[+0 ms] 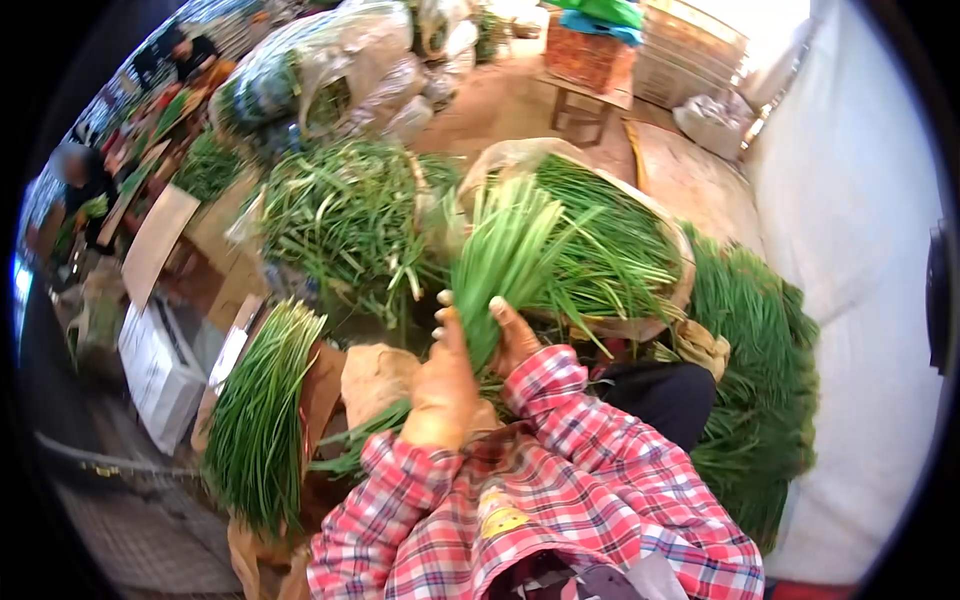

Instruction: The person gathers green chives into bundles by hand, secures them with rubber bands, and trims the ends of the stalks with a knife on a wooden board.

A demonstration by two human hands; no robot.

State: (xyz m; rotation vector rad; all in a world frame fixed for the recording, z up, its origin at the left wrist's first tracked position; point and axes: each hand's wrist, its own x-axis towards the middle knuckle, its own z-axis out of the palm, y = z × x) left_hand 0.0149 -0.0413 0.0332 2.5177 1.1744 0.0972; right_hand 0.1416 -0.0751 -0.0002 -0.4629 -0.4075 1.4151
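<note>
Between my two hands is an upright bunch of garlic chives (508,240), pale stalk ends up and green leaves trailing down towards my lap. My left hand (445,375) closes on the bunch's left side, fingertips showing near its middle. On the other side my right hand (515,338) grips it with the thumb up. Just beyond, a lined basket (682,265) holds more loose chives (610,225). To the left of my knees lies a large stack of chives (262,425) on cardboard.
A heap of tangled leaves (345,215) stands ahead left. Neat chives (750,370) are piled at right along a white sheet wall (850,200). A white foam box (160,370) sits at left. Farther back are wrapped bundles (330,70), a small table (590,90) and other people.
</note>
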